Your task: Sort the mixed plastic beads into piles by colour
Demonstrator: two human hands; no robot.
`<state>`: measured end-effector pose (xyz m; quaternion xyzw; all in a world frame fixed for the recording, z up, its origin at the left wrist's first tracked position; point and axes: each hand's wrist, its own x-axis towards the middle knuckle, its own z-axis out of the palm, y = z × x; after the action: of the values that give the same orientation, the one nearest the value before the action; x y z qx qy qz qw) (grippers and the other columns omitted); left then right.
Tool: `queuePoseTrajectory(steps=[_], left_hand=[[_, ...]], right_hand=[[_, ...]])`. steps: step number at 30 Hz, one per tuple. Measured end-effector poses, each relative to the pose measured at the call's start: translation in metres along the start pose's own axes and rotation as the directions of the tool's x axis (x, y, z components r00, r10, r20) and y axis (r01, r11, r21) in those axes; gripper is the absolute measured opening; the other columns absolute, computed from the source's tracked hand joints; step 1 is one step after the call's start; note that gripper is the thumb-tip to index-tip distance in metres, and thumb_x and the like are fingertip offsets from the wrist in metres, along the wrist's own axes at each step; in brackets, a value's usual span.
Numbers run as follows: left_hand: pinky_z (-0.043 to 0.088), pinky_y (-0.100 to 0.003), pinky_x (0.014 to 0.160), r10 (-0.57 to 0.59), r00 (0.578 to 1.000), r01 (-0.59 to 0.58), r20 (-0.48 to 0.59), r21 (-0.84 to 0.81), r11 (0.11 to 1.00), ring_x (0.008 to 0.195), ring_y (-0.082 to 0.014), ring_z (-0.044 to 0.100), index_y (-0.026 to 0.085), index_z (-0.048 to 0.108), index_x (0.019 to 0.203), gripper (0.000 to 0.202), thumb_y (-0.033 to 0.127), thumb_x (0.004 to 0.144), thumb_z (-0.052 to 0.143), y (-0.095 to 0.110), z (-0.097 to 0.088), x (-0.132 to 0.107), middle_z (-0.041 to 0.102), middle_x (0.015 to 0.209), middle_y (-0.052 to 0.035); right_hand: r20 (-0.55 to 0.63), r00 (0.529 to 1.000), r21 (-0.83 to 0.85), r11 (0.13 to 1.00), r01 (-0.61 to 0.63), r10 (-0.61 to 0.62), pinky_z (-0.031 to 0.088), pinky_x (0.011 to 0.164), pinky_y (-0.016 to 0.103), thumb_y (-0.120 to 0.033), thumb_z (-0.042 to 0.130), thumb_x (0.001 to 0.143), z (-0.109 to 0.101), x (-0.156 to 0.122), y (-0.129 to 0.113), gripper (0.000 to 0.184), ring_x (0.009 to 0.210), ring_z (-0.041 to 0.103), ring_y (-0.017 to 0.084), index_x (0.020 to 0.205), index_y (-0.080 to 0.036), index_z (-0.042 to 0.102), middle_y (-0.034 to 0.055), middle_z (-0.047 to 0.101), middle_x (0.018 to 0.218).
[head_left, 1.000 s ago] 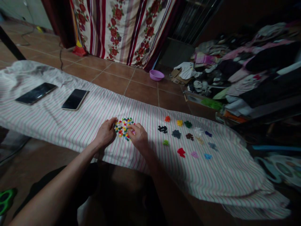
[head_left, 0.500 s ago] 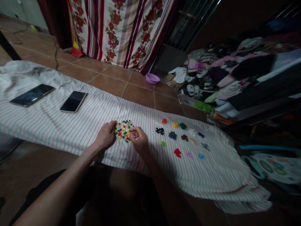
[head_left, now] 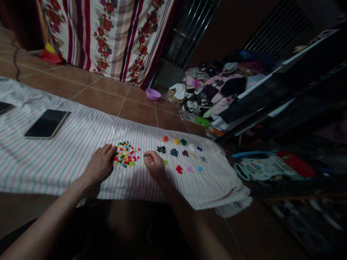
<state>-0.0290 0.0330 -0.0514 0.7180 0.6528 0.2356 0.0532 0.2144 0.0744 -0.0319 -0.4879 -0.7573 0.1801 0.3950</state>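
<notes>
A mixed patch of small coloured pieces [head_left: 126, 156], mostly red, yellow and green, lies on the striped cloth [head_left: 78, 159]. At its left edge my left hand [head_left: 101, 161] rests palm down, fingers stretched out and touching the border of the patch. Right of the patch, my right hand [head_left: 154, 164] pinches a small dark green piece [head_left: 145, 155] between thumb and fingertips. Beyond that hand lie little piles sorted by colour, among them a black pile [head_left: 161, 149], a dark green pile [head_left: 183, 142], a lime green pile [head_left: 165, 162] and a red pile [head_left: 179, 169].
A dark-screened phone [head_left: 47, 124] lies on the cloth at the left, with part of another device [head_left: 4, 107] at the frame edge. On the tiled floor behind stand a purple basin [head_left: 153, 94] and a heap of clothes [head_left: 214, 86]. A floral curtain [head_left: 114, 39] hangs behind.
My right hand has moved right, away from the mixed patch toward the sorted piles, pinching the green piece. My left hand stays beside the patch. The view has turned to the right.
</notes>
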Motion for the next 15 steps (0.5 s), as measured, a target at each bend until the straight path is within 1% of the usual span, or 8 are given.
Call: queuePoseTrajectory(steps=[2,5,9,12,15], left_hand=[[0.041,-0.053,0.106,0.015,1.0,-0.015,0.012,0.008,1.0,0.13,-0.0306,0.049,0.014,0.054,0.127,0.044,0.017,0.087,0.036,0.001,-0.001,0.0,0.056,0.137,-0.0196],[0.042,-0.052,0.105,0.048,0.999,-0.048,0.002,0.005,0.999,0.128,-0.0302,0.051,0.015,0.055,0.126,0.043,0.017,0.088,0.034,0.001,-0.003,0.001,0.057,0.134,-0.0196],[0.041,-0.05,0.107,0.042,0.999,-0.042,-0.006,0.024,0.999,0.128,-0.0303,0.051,0.013,0.056,0.124,0.043,0.018,0.087,0.036,0.001,-0.004,0.001,0.058,0.134,-0.0198],[0.042,-0.048,0.107,0.031,0.999,-0.03,-0.01,0.014,0.999,0.126,-0.0296,0.054,0.012,0.056,0.123,0.044,0.016,0.084,0.036,0.002,-0.006,0.002,0.06,0.131,-0.0201],[0.043,-0.047,0.106,0.022,1.0,-0.022,-0.013,-0.001,1.0,0.123,-0.0285,0.056,0.013,0.057,0.121,0.043,0.016,0.083,0.036,0.004,-0.009,0.002,0.062,0.129,-0.0187]], right_hand=[[-0.024,1.0,0.0,1.0,-0.006,0.006,0.05,0.063,0.025,-0.025,0.049,0.079,-0.014,0.004,0.01,0.022,0.064,0.058,0.014,0.09,-0.019,0.066,0.002,0.064,0.076],[-0.073,0.997,-0.025,0.999,-0.038,0.036,0.049,0.065,0.026,-0.029,0.049,0.08,-0.038,0.015,0.029,0.023,0.067,0.059,0.014,0.091,-0.019,0.067,0.0033,0.066,0.079],[-0.182,0.973,-0.082,0.984,-0.158,0.141,0.049,0.068,0.028,-0.033,0.05,0.078,-0.072,0.031,0.057,0.026,0.07,0.058,0.016,0.089,-0.018,0.068,0.004,0.067,0.082],[-0.241,0.953,-0.146,0.963,-0.225,0.186,0.048,0.073,0.029,-0.032,0.05,0.077,-0.096,0.042,0.077,0.028,0.075,0.059,0.017,0.09,-0.017,0.069,0.0056,0.067,0.087],[-0.307,0.92,-0.262,0.908,-0.327,0.242,0.047,0.077,0.03,-0.028,0.049,0.075,-0.116,0.054,0.096,0.03,0.077,0.059,0.018,0.092,-0.016,0.071,0.007,0.067,0.087]])
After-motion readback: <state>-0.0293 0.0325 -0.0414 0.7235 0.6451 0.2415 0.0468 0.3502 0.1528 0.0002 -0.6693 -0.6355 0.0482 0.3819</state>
